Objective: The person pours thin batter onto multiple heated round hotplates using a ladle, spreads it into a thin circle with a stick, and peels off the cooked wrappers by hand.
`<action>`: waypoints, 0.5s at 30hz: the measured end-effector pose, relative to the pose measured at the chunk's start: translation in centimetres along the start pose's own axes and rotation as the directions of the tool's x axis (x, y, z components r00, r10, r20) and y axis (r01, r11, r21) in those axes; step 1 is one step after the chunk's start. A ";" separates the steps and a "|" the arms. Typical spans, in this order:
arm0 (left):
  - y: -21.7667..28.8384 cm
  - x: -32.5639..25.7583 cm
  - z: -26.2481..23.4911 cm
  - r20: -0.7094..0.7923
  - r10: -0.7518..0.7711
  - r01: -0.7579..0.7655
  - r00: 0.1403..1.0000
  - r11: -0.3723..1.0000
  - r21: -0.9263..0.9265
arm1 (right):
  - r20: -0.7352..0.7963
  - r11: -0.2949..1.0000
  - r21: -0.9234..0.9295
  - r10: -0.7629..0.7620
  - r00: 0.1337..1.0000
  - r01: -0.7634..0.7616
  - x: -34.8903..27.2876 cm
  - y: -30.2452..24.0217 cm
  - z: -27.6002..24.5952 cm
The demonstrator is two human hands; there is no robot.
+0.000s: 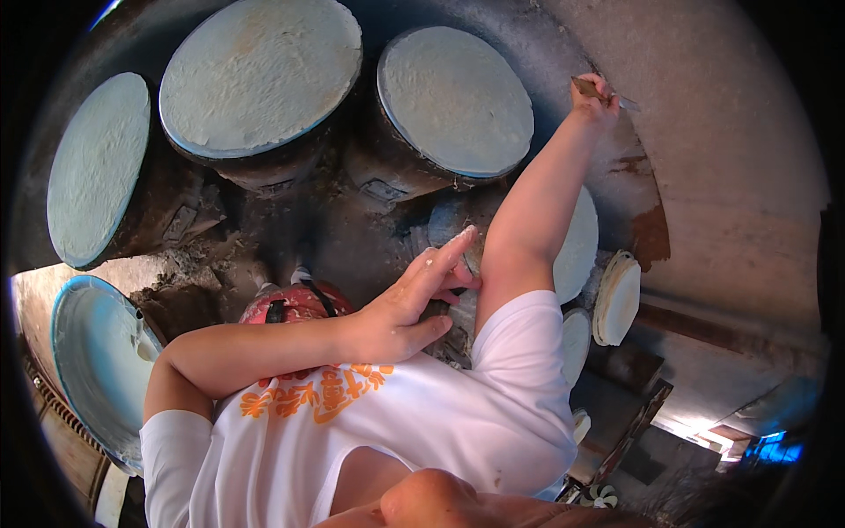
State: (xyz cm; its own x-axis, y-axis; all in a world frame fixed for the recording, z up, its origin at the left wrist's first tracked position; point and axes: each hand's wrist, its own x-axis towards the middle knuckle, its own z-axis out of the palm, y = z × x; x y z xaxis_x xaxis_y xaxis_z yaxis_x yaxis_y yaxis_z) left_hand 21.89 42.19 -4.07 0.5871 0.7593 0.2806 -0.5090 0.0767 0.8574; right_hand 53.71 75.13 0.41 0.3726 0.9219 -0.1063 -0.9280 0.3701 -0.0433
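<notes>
My left hand (412,295) is held in front of my shirt, fingers stretched out, with white residue on the skin and nothing in its grasp. My right arm reaches to the far right, where my right hand (600,101) closes around the brown, wooden-looking handle (588,89) of a scraper-like tool. A short pale blade (628,104) sticks out of the fist, near the grey-brown wall; its exact shape is too small to tell. Nearest to that hand stands a round drum topped with a pale, rough layer (456,101).
Two more dark drums with pale, round tops (262,75) (99,167) stand at the far left. A blue-rimmed basin (84,370) sits at the left. Right of my arm are a pale round top (576,246) and stacked white discs (618,299). A dark metal frame (647,414) stands lower right.
</notes>
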 end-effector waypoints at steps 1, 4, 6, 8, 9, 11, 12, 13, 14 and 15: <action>0.0 -0.1 0.0 0.000 -0.004 0.004 1.000 1.000 -0.001 | -0.003 1.000 0.001 -0.001 1.000 0.001 -0.1 0.0 -0.2; 0.2 -0.2 -0.2 0.013 -0.047 0.047 0.999 0.996 -0.071 | -0.053 0.997 -0.043 -0.060 0.997 0.058 -0.2 0.0 -0.7; 0.3 0.2 -0.5 -0.005 0.031 -0.030 1.000 0.997 0.067 | -0.022 0.999 -0.031 -0.030 0.999 0.029 -0.5 0.1 -0.9; 0.4 0.7 -0.8 -0.015 0.065 -0.062 0.998 0.990 0.126 | -0.062 1.000 -0.015 -0.013 0.998 0.012 -0.7 0.7 -1.0; 0.4 0.8 -0.8 -0.011 0.102 -0.099 0.995 0.979 0.178 | -0.094 1.000 -0.002 -0.006 0.996 0.006 -1.0 0.5 -0.7; 0.4 0.7 -0.5 0.011 0.100 -0.100 0.995 0.984 0.150 | -0.055 0.999 -0.019 -0.040 0.998 0.039 0.3 -1.1 -1.1; 0.4 0.5 -0.5 0.017 0.096 -0.097 0.995 0.986 0.132 | -0.021 0.998 -0.031 -0.057 0.998 0.056 0.3 -0.6 -1.1; 0.5 0.3 -0.5 0.013 0.096 -0.096 0.995 0.986 0.133 | -0.023 0.998 -0.032 -0.053 0.998 0.052 0.2 -0.3 -1.3; 0.7 0.0 -0.5 0.030 0.051 -0.054 0.998 0.993 0.103 | -0.025 0.998 -0.057 -0.035 0.999 0.034 -0.1 0.0 -1.5; 0.8 -0.2 -0.5 0.053 0.007 -0.011 0.999 0.997 0.070 | -0.027 0.996 -0.082 -0.023 0.999 0.021 -0.7 0.2 -1.5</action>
State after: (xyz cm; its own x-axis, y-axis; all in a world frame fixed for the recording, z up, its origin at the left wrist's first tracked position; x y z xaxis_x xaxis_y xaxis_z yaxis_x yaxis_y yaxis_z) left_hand 21.06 42.42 -3.65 0.6163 0.7244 0.3091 -0.4696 0.0229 0.8826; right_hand 53.27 74.36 -1.05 0.3938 0.9096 -0.1322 -0.9169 0.3785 -0.1267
